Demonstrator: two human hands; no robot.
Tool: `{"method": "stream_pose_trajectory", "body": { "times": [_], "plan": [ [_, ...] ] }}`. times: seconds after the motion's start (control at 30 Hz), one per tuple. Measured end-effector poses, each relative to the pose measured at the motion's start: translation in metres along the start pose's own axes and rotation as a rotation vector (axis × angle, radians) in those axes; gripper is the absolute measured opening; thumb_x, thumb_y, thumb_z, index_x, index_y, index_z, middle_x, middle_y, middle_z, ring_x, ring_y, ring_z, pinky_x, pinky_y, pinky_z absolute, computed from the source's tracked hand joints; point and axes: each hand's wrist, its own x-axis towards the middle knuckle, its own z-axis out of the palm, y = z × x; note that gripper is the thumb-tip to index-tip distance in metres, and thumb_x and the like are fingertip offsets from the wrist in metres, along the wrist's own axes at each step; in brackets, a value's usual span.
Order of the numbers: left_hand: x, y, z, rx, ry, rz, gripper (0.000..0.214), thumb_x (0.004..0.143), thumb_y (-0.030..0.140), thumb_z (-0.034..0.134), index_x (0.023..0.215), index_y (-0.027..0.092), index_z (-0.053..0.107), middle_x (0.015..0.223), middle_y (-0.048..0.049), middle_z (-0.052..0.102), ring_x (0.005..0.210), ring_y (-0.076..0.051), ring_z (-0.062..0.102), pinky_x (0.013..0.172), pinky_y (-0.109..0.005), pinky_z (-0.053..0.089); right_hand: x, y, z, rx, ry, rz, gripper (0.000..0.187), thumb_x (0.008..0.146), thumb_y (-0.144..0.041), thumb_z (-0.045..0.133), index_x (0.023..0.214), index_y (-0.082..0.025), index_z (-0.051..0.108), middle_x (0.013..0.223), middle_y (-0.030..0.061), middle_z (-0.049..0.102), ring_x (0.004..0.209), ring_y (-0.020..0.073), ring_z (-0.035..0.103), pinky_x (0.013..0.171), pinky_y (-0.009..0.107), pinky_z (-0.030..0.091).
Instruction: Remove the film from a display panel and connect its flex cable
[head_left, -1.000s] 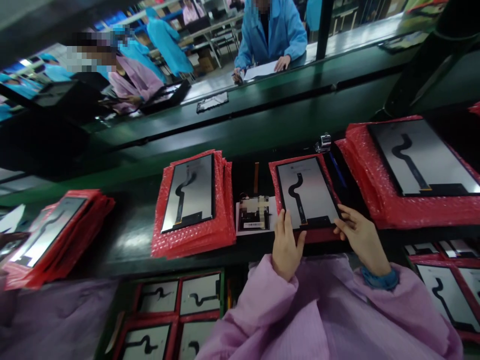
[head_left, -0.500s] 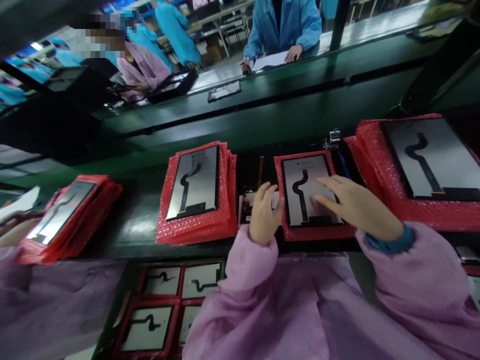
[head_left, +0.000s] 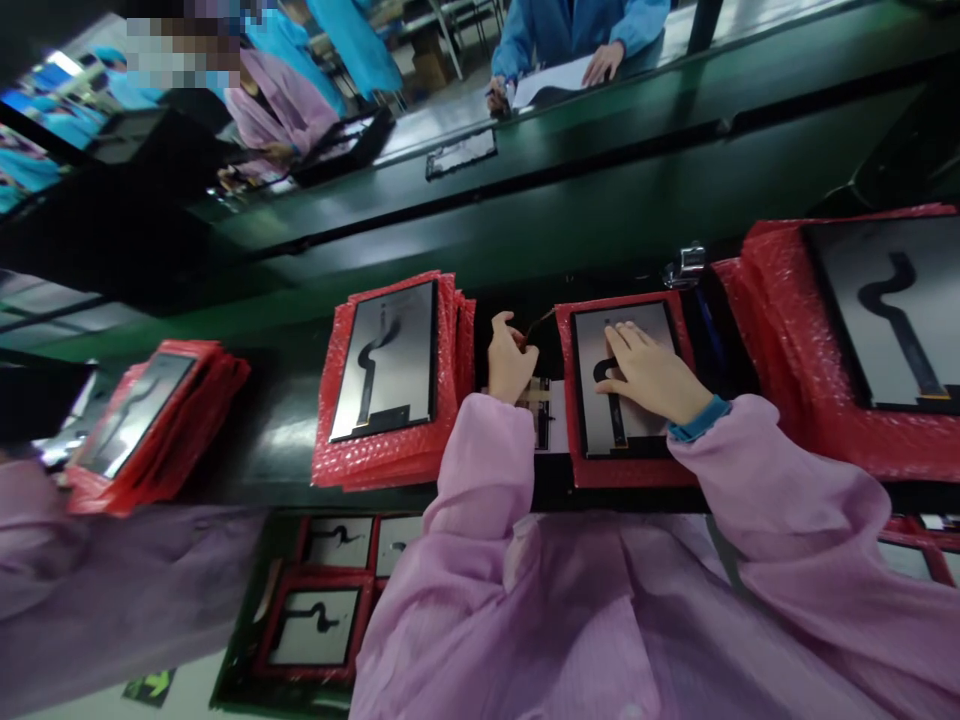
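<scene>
In front of me an LCD screen panel (head_left: 594,340), with a curved black ribbon cable, lies on a red bubble-wrap sleeve (head_left: 626,474). My right hand (head_left: 651,376) rests on this panel, open, its fingers stretched out over the cable's upper end. Left of the panel, my left hand (head_left: 511,362) is closed, thumb and fingers pinching a thin brown strip (head_left: 541,322). The strip's lower part is hidden by the fingers. Just below that hand, a white piece with a dark circuit part (head_left: 556,420) lies partly covered.
Stacks of red sleeves topped with panels stand at left (head_left: 394,350), far left (head_left: 142,415) and right (head_left: 892,320). A metal clip (head_left: 686,266) sits behind. Below the bench edge is a tray of panels (head_left: 315,625). Co-workers sit across and at left.
My left hand has moved up and away, closing on the brown strip that lay on the bench. My right hand has moved left and come down flat on the panel.
</scene>
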Motion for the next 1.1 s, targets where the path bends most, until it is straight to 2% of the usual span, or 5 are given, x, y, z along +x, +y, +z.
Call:
{"method": "stream_pose_trajectory", "body": {
  "times": [0.23,0.37,0.6,0.87,1.1],
  "plan": [
    [0.011,-0.013,0.003,-0.534,-0.006,0.044,0.050,0.080,0.016,0.074,0.121,0.025,0.047,0.087,0.0021,0.063,0.080,-0.013,0.067,0.079,-0.027,0.053,0.002,-0.002,0.004,0.066,0.048,-0.057,0.070,0.091,-0.032,0.064,0.147,0.004,0.042,0.145,0.0276,0.052,0.141,0.0379,0.046,0.119,0.051,0.041],
    [0.011,-0.014,-0.002,-0.604,0.007,0.065,0.046,0.084,0.042,0.078,0.117,0.025,0.051,0.093,-0.0011,0.069,0.078,-0.014,0.071,0.079,-0.030,0.056,0.001,-0.003,0.006,0.114,0.060,-0.059,0.067,0.091,-0.027,0.063,0.148,0.001,0.041,0.145,0.0259,0.051,0.141,0.0364,0.045,0.119,0.053,0.041],
    [0.006,-0.004,-0.005,-0.568,0.064,0.170,0.065,0.090,0.048,0.072,0.143,0.030,0.039,0.091,-0.0002,0.075,0.081,-0.016,0.075,0.088,-0.036,0.058,0.000,-0.005,0.007,0.147,0.071,-0.040,0.072,0.091,-0.026,0.061,0.152,0.000,0.034,0.144,0.0259,0.050,0.139,0.0362,0.046,0.119,0.053,0.041],
    [0.001,0.012,-0.010,-0.566,0.048,0.160,0.039,0.089,0.059,0.067,0.087,0.020,0.068,0.077,-0.0023,0.074,0.069,-0.014,0.071,0.072,-0.029,0.058,-0.001,-0.002,0.008,0.169,0.024,-0.020,0.083,0.090,-0.030,0.062,0.158,-0.002,0.023,0.155,0.0274,0.037,0.149,0.0393,0.033,0.122,0.055,0.034],
    [-0.001,0.016,-0.010,-0.563,0.027,0.147,0.039,0.087,0.059,0.070,0.086,0.020,0.070,0.077,-0.0015,0.075,0.069,-0.013,0.071,0.072,-0.028,0.057,-0.003,-0.003,0.007,0.121,0.038,-0.050,0.077,0.092,-0.028,0.058,0.159,-0.009,0.024,0.149,0.0245,0.044,0.144,0.0376,0.041,0.118,0.054,0.038]
  ]
}}
